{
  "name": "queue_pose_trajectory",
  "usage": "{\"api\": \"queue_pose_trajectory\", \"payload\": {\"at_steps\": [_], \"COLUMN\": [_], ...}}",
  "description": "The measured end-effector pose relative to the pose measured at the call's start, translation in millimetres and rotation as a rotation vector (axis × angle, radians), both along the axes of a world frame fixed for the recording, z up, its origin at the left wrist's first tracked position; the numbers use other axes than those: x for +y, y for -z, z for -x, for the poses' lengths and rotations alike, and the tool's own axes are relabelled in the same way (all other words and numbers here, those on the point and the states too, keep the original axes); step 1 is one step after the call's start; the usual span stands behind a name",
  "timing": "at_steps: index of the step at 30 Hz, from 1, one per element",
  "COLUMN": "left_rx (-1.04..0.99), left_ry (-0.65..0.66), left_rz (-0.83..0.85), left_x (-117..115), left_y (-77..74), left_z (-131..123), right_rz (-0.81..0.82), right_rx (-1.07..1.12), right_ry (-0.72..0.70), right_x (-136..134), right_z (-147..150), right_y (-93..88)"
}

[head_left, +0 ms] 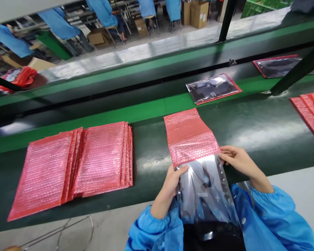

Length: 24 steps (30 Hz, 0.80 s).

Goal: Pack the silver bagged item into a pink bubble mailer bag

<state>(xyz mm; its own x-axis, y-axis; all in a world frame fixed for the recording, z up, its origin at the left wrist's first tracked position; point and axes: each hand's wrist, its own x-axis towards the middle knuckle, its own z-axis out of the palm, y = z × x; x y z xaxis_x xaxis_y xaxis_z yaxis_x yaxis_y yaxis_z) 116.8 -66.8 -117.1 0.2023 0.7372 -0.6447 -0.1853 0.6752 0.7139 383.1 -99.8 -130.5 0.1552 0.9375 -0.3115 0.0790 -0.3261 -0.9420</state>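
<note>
A pink bubble-wrap bag [191,136] lies on the dark green bench in front of me. Its near edge meets the far end of a shiny, see-through grey antistatic bag [204,191], which reaches back towards my body; whether that end is inside the bubble bag I cannot tell. My left hand [172,181] grips the antistatic bag by its far left corner, thumb on top. At the near right corner of the bubble bag, my right hand [238,161] pinches its edge, close beside the antistatic bag. The antistatic bag's contents are unclear.
Stacks of pink bubble bags [102,157] lie to the left; more bubble bags [310,111] lie far right. Beyond, a green belt carries a silver-bagged item [213,88] on pink wrap and another bagged item [277,66]. A dark post [298,68] rises at right. People in blue sit behind.
</note>
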Motion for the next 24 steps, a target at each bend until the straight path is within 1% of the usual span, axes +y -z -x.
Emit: {"api": "queue_pose_trajectory", "payload": {"at_steps": [6,8,10,12,16,19,24], "left_rx": [0.077,0.098,0.118,0.146,0.251,0.326,0.402], "left_ry": [-0.071,-0.096,-0.095,-0.088,-0.113,-0.040,0.120], "left_rz": [-0.026,-0.041,-0.064,-0.137,-0.387,-0.477,-0.452], "left_x": [-6.6,-7.7,-8.2,-8.1,-10.2,-17.1,-34.9], "left_y": [3.2,5.0,7.5,10.5,14.7,14.7,13.4], "left_z": [12.0,14.5,16.1,16.9,17.9,20.7,30.3], "right_rz": [-0.079,-0.088,-0.089,-0.092,-0.077,-0.058,0.030], "right_rx": [-0.223,-0.251,-0.262,-0.276,-0.286,-0.284,-0.217], "right_ry": [-0.109,-0.154,-0.186,-0.188,-0.156,-0.174,-0.209], "right_x": [-14.2,-21.4,-28.9,-36.2,-49.6,-60.0,-79.7], "right_z": [9.9,13.6,18.5,22.6,25.4,25.4,27.3], "right_y": [-1.6,-3.5,-5.0,-4.9,0.9,8.2,21.2]}}
